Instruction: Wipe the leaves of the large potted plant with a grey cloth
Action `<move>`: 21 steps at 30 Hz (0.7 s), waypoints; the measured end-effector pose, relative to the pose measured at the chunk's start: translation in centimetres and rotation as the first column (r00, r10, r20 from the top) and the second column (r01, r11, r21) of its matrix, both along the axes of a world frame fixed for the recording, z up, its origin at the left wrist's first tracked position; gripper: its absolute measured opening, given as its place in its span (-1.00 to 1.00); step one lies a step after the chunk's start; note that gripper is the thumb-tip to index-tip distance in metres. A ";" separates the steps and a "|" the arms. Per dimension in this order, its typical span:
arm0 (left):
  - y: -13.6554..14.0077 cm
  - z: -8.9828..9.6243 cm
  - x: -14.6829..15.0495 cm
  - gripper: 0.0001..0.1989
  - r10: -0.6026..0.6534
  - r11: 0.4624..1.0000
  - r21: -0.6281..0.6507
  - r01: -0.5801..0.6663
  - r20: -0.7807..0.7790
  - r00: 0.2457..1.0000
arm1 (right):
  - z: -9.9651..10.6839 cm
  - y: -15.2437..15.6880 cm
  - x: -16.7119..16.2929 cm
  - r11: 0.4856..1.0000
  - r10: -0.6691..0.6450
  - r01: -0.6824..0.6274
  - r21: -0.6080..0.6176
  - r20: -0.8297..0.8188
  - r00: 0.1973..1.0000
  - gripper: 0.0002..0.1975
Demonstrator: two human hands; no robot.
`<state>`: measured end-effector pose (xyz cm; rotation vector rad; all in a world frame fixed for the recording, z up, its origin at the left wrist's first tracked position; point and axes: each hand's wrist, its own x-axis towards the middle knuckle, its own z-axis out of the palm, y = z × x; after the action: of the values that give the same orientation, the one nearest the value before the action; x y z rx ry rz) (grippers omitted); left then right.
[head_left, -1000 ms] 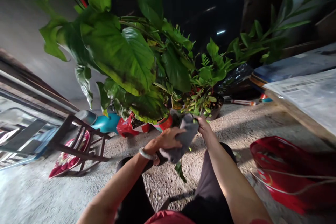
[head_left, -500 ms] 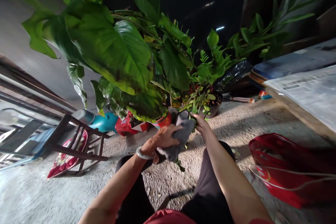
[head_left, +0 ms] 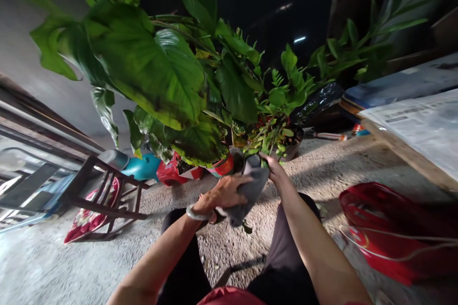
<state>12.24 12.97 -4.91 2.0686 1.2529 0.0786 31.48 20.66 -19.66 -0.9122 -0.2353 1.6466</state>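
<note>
Between my knees, a crumpled grey cloth (head_left: 253,188) lies over a green leaf, whose tip (head_left: 246,228) pokes out below it. My left hand (head_left: 227,193), with a pale bangle at the wrist, presses and grips the cloth from the left. On the other side my right hand (head_left: 275,170) pinches the leaf at the cloth's upper right edge; its fingertips are partly hidden. Just beyond both hands stands a leafy potted plant (head_left: 277,140). Large broad leaves (head_left: 153,66) spread above and to the left.
A red pot (head_left: 222,166) and a teal container (head_left: 143,167) stand behind my hands. To the left is a small wooden chair (head_left: 107,190) near a red patterned cushion (head_left: 95,212). A red bag (head_left: 390,233) lies at right, below a table edge (head_left: 411,152).
My left hand and the grey cloth have shifted slightly, the cloth's lower end bunching and moving down and right. My right hand stays nearly in place.
</note>
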 end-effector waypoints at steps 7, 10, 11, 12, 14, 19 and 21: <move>-1.5 4.6 -3.7 -0.29 0.115 0.989 0.071 -0.130 0.180 0.977 | -0.2 -0.1 0.4 0.999 -0.032 0.032 0.003 0.007 0.999 -0.85; 0.3 2.7 -1.3 -0.24 0.159 0.948 0.246 -0.204 0.190 0.969 | -0.3 0.0 0.3 0.999 -0.036 0.036 0.014 0.013 0.999 -0.85; 0.6 1.6 -0.6 -0.25 0.144 0.958 0.228 -0.175 0.146 0.979 | -0.3 0.0 0.2 0.999 -0.031 0.031 0.016 0.016 0.999 -0.84; 0.5 0.6 -0.3 -0.28 0.099 0.978 0.172 -0.114 0.092 0.991 | -0.4 0.0 0.1 0.999 -0.026 0.026 0.019 0.020 0.999 -0.83; -0.7 -0.4 -0.8 -0.36 -0.036 0.999 0.011 0.035 0.048 0.998 | -0.5 0.0 0.0 0.999 -0.022 0.022 0.026 0.027 0.999 -0.80; -5.5 5.9 -5.4 -0.34 0.044 0.997 0.055 -0.051 0.108 0.993 | -0.6 -0.1 0.3 0.999 -0.027 0.025 0.044 0.052 0.998 -0.77; -5.8 9.8 -6.6 -0.31 0.176 0.933 0.297 -0.203 0.115 0.978 | -0.7 0.0 0.4 0.999 -0.033 0.030 0.044 0.067 0.997 -0.75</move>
<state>5.65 7.18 4.89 2.1677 1.4574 0.4758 31.88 20.62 -20.36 -0.9358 -0.2997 1.5776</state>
